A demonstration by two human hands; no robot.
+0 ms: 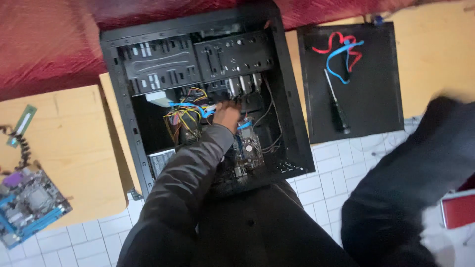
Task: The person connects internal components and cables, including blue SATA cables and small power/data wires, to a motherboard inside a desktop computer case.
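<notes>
Left hand deep in open case, fingers among cables above motherboard, grip unclear; screwdriver parked on side panel; right hand unseen.

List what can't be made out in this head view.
- Left hand: fingers buried among the cables inside the case; whether it grips anything is hidden.
- Right hand: not visible; the right sleeve is motion-blurred and cut by the right edge.
- Board in the case: partly covered by the left sleeve.
- Loose board: cut off by the left edge.
</notes>
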